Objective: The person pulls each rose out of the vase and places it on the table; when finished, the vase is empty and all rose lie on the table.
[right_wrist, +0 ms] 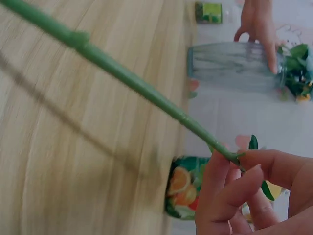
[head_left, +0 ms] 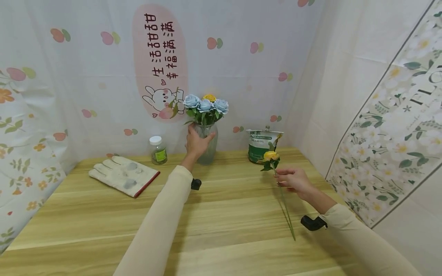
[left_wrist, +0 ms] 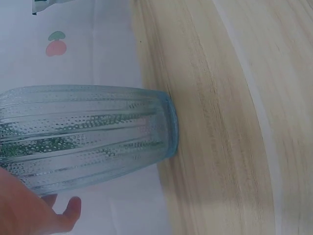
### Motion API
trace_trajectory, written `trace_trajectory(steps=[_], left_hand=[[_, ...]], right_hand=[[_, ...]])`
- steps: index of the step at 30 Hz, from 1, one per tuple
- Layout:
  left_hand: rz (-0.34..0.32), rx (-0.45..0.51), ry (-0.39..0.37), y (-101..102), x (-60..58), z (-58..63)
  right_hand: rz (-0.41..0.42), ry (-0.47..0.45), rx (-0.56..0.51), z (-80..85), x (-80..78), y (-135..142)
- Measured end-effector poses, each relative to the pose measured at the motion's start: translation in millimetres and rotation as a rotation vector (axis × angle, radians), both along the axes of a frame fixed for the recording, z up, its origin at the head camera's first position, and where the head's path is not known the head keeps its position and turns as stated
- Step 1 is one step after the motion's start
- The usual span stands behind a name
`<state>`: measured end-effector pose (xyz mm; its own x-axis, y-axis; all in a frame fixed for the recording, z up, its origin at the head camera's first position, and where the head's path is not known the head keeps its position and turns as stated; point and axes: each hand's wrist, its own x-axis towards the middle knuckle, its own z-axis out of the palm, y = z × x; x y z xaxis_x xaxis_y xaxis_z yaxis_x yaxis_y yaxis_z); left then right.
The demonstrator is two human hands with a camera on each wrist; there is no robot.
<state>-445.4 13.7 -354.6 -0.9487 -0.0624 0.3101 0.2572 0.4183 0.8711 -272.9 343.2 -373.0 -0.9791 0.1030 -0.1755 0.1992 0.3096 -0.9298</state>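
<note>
A ribbed glass vase stands near the back edge of the table, holding several pale blue roses and a yellow rose. My left hand grips the vase just below its neck, thumb and fingers round the glass. In the left wrist view, the base of the vase sits at the table's edge. Farther right, my right hand pinches the green stem of a single yellow rose between thumb and fingers. Its bloom points up and away from me, with the stem slanting down toward the table.
A white work glove with a red cuff lies at the left. Beside it stands a small white-capped jar. A green and white bag, clipped at the top, is behind the right hand. Printed curtains enclose the wooden table.
</note>
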Motion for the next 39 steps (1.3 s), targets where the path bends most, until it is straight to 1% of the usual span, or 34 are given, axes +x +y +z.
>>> trace_trajectory(steps=[4,7,10,14,17,21,24,29,33,39], left_hand=[[-0.015,-0.006,-0.005,-1,-2.4,-1.7],[-0.014,-0.008,-0.007,-2,-4.4,-3.4],[-0.005,-0.011,-0.005,-3,-5.2,-4.5],[-0.008,-0.024,0.004,-4,-6.0,-4.6],[-0.012,-0.040,0.011,-3,-6.3,-4.9],[-0.009,-0.049,0.018,-4,-6.7,-5.5],[-0.007,-0.046,0.022,-4,-7.4,-5.0],[-0.013,-0.052,0.010,-5,-6.8,-3.6],[-0.013,-0.063,-0.009,-5,-5.8,-3.0],[-0.020,-0.064,-0.015,-7,-3.8,-2.7]], right_hand=[[0.011,-0.005,0.008,-2.4,0.5,5],[0.016,-0.011,0.021,-4.5,-0.2,8],[0.033,-0.028,0.022,-8.4,-3.3,11],[0.038,-0.059,0.015,-16.0,-7.9,16],[0.027,-0.075,0.018,-19.5,-9.7,18],[0.017,-0.082,0.028,-18.8,-12.0,16],[0.019,-0.079,0.005,-16.0,-14.5,12],[0.017,-0.093,-0.078,-14.3,-18.6,11],[0.014,-0.108,-0.117,-17.1,-22.0,13],[0.018,-0.123,-0.148,-22.9,-25.0,16]])
